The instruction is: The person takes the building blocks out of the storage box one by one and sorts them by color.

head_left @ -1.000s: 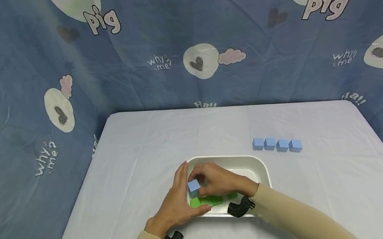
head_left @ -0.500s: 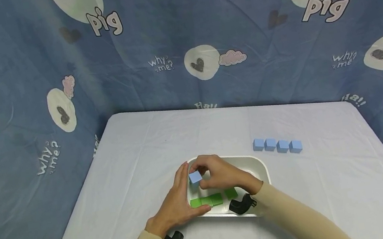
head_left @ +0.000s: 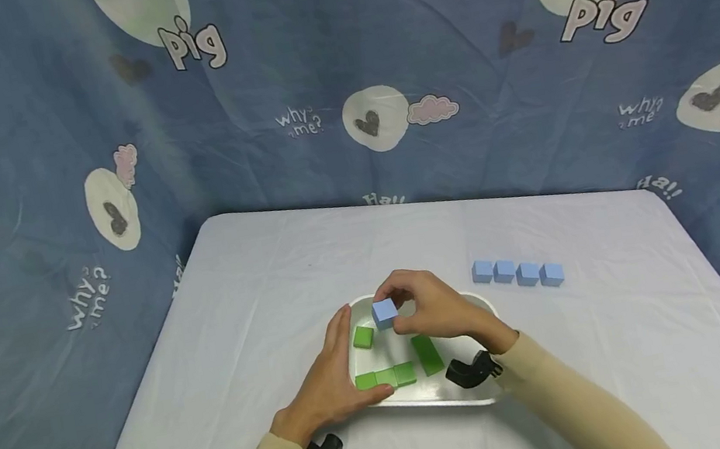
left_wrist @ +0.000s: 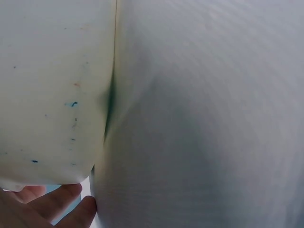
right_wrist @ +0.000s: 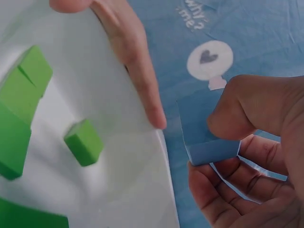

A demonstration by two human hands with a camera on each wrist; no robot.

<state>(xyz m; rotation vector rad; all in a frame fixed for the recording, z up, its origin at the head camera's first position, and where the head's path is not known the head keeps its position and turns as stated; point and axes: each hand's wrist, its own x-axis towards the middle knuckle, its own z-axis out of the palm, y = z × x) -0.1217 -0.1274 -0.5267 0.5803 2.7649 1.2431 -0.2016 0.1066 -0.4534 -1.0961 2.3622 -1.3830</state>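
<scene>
Blue cube [head_left: 384,312], pinched in the right hand's [head_left: 432,310] grip, has risen above the white tray [head_left: 492,317]; left hand [head_left: 329,383], fingers straight, still steadies the tray's side, uncovering green blocks [head_left: 386,376].

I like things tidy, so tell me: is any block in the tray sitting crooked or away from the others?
Yes. One green block sits alone and turned near the tray's left wall, apart from the green row at the near edge. The right hand holds a blue block above the tray.

Head view high, facing forward-down over white tray [head_left: 491,313], wrist views very close (both share its wall)
</scene>
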